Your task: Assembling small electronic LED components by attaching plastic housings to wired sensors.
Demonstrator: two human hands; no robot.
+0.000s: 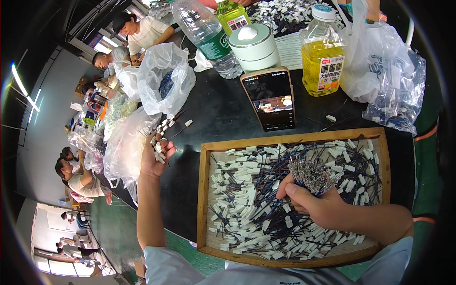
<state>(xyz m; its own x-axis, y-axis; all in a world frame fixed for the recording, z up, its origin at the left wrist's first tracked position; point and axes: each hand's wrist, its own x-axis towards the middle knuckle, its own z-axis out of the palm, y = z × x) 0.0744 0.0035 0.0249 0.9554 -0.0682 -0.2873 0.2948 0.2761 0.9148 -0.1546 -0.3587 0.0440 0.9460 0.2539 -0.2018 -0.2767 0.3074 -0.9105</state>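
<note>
My right hand (316, 206) is closed round a thick bundle of wires (311, 175), whose bare metal ends point up and away from me. Below it lies a wooden-framed tray (203, 190) spread with many white plastic connectors (242, 180) on short dark wires. Off to the left, beside a clear plastic bag, my left hand (156, 154) has its palm up and fingers curled round several white connectors with wires (161, 142). A few of these stick out past the fingertips. The fingers partly hide how they are gripped.
Behind the tray a phone (270, 99) leans on a pale green lidded container (255, 50). Bottles of yellow drink (324, 57) and a large clear bottle (209, 40) stand nearby. Plastic bags (166, 78) crowd the left table edge; another bag (380, 61) lies right. People (142, 35) sit leftward.
</note>
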